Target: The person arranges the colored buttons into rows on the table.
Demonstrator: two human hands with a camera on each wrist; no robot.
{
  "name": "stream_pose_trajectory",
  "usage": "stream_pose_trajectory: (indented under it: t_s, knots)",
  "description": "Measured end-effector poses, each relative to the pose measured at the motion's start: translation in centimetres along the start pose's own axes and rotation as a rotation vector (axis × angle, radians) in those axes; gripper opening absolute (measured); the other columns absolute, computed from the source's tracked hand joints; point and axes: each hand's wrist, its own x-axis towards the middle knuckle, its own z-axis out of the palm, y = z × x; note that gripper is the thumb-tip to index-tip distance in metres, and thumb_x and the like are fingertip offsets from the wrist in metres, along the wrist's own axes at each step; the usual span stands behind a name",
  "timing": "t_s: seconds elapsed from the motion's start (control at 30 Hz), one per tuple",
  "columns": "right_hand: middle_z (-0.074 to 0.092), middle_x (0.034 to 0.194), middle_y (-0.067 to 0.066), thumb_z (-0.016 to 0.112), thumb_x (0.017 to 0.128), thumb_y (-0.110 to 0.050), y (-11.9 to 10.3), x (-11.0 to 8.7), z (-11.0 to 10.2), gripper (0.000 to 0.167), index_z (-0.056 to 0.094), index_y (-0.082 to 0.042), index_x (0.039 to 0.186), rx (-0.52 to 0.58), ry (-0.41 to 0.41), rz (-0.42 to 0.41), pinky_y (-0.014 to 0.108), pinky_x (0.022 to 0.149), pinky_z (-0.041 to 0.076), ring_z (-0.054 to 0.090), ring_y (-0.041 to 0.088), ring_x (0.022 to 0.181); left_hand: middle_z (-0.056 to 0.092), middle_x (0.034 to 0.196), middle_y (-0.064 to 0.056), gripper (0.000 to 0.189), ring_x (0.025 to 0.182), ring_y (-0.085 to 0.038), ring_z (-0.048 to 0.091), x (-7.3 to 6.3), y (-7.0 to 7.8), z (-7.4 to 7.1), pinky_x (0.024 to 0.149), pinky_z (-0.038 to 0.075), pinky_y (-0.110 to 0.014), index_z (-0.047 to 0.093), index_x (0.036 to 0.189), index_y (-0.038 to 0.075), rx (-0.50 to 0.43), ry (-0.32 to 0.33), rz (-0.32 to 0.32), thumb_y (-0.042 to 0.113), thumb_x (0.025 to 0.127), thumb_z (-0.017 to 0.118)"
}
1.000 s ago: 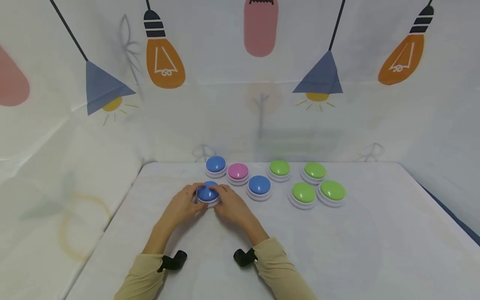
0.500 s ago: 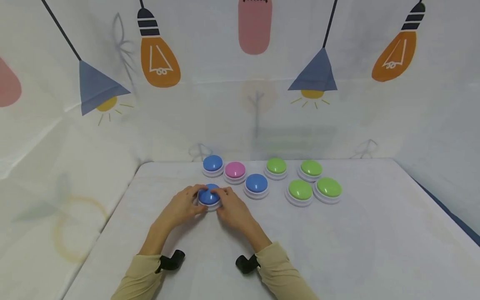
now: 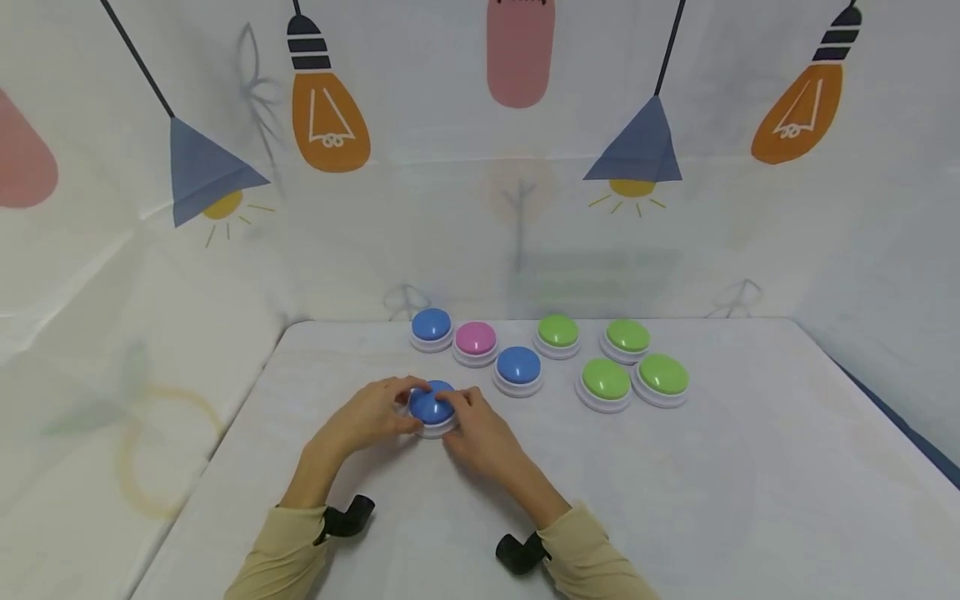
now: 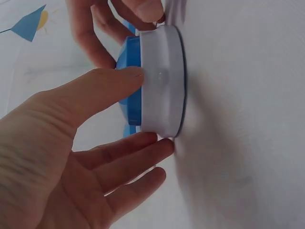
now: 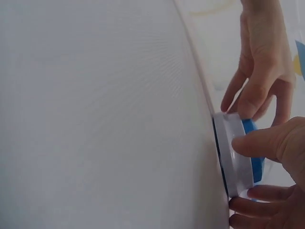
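Both hands hold one blue push button point(image 3: 429, 406) with a white round base, upright at the table's left-middle. My left hand point(image 3: 372, 415) grips its left side, and my right hand point(image 3: 486, 439) grips its right side. In the left wrist view, the left thumb lies across the edge of the blue dome and the white base point(image 4: 162, 81), other fingers at the base's side. The right wrist view shows the right thumb pressed on the white base point(image 5: 229, 164). Just behind stand a pink button point(image 3: 476, 338) and a second blue button point(image 3: 518, 365).
Another blue button point(image 3: 431, 325) stands near the back edge. Several green buttons point(image 3: 607, 379) are grouped right of centre. A white cloth printed with lamps point(image 3: 450, 225) hangs behind the white table point(image 3: 712, 492).
Both hands have drawn the blue push button toward the person and slightly right, away from the pink button. The other buttons keep their places on the table.
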Motion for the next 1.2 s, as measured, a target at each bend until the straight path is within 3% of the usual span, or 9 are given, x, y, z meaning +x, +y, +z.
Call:
stream_pose_trajectory:
  t_s: [0.2,0.37,0.67,1.0,1.2]
  knots:
    - [0.052,0.123,0.014,0.072,0.088,-0.009,0.2,-0.7,-0.2,0.056,0.052,-0.013,0.140,0.002,-0.018,-0.015,0.041,0.095,0.053,0.061,0.025,0.109,0.065,0.104,-0.004,0.050,0.099,-0.022,0.061,-0.1,0.4,-0.4,0.083,0.052,-0.040,0.062,0.130,0.020,-0.027,-0.063,-0.014,0.021,0.083,0.078]
    - [0.050,0.128,0.013,0.071,0.089,-0.010,0.3,-1.0,-0.5,0.057,0.050,-0.015,0.142,0.030,-0.054,0.001,0.042,0.097,0.052,0.060,0.025,0.112,0.064,0.102,-0.003,0.051,0.100,-0.022,0.062,-0.1,0.6,-0.4,0.083,0.052,-0.039,0.062,0.131,0.020,-0.030,-0.076,-0.028,0.024,0.083,0.079]
    - [0.049,0.133,0.014,0.071,0.089,-0.013,0.5,-1.0,-1.0,0.057,0.049,-0.017,0.142,0.023,-0.080,-0.023,0.045,0.096,0.052,0.060,0.026,0.112,0.066,0.105,-0.004,0.052,0.101,-0.022,0.062,-0.2,1.0,-0.4,0.087,0.052,-0.042,0.061,0.132,0.020,-0.015,-0.058,-0.046,0.027,0.083,0.078]
    - [0.048,0.140,0.014,0.071,0.089,-0.016,0.9,-1.0,-1.6,0.063,0.044,-0.015,0.146,0.005,-0.068,-0.034,0.044,0.103,0.047,0.054,0.027,0.124,0.061,0.128,-0.013,0.058,0.115,-0.030,0.061,-0.3,1.5,-0.5,0.091,0.052,-0.050,0.056,0.138,0.020,0.018,0.017,-0.021,0.034,0.085,0.076]
    - [0.045,0.146,0.010,0.070,0.091,-0.021,1.4,-0.7,-3.4,0.065,0.041,-0.019,0.149,0.077,-0.039,0.032,0.047,0.104,0.047,0.054,0.028,0.127,0.058,0.130,-0.013,0.065,0.115,-0.031,0.062,0.4,2.5,-0.2,0.091,0.053,-0.051,0.052,0.142,0.022,0.067,0.060,-0.017,0.039,0.084,0.077]
